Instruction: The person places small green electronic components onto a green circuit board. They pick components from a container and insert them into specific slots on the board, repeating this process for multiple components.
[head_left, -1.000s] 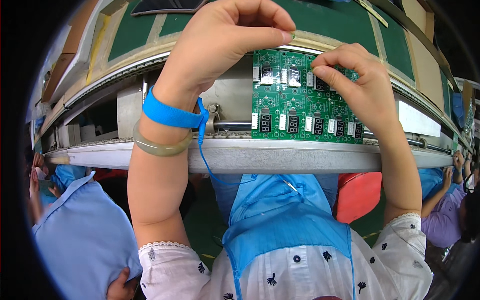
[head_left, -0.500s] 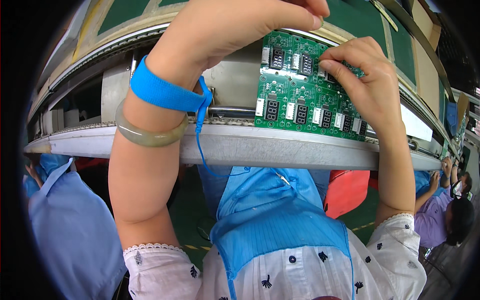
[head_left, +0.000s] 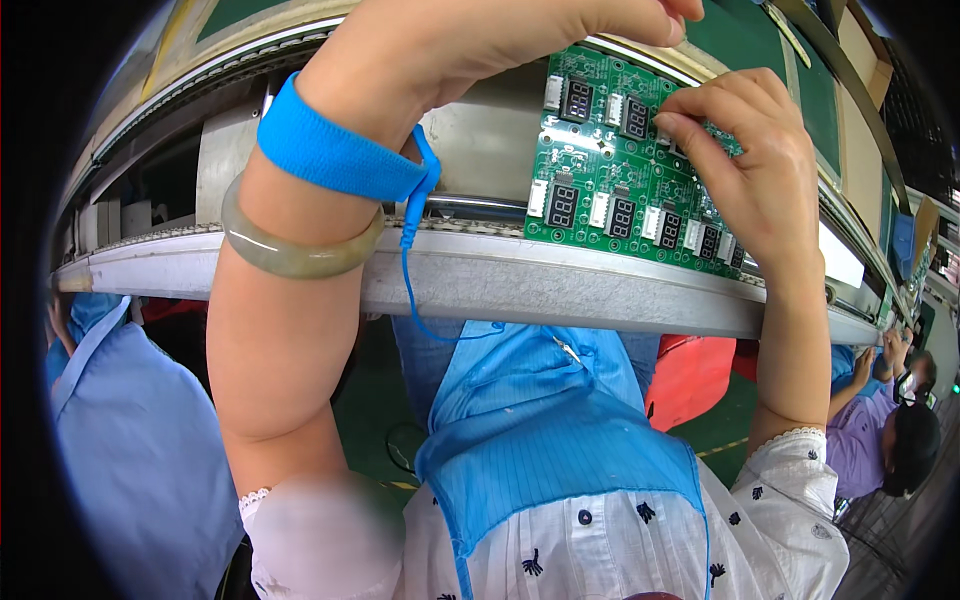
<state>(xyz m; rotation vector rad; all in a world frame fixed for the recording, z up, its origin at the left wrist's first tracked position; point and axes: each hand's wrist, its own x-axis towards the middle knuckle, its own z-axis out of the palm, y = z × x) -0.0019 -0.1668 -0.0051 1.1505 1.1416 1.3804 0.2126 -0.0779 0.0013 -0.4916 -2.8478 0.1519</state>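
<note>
A green circuit board panel [head_left: 590, 160] lies across the conveyor rails. It carries two rows of black digit displays [head_left: 561, 207], each with a white connector [head_left: 537, 198] beside it. My right hand [head_left: 765, 150] is over the right part of the panel, thumb and forefinger pinched at a spot in the upper row; what is between the fingertips is hidden. Beyond the panel's far edge, my left hand [head_left: 600, 22] is curled with thumb and fingers close together, partly cut off by the picture's top. Whatever it holds cannot be made out.
A blue wrist strap [head_left: 335, 150] with a cord and a stone bangle [head_left: 300, 245] circle my left arm. The metal rail [head_left: 560, 285] runs between me and the panel. Co-workers sit at far right, one in a purple top [head_left: 860, 440]; a blue-covered chair back [head_left: 140, 450] stands left.
The panel and rail appear slightly shifted in the view, the panel to the right and up. My left hand has moved a little right and up; my right hand keeps its pinch at the panel.
</note>
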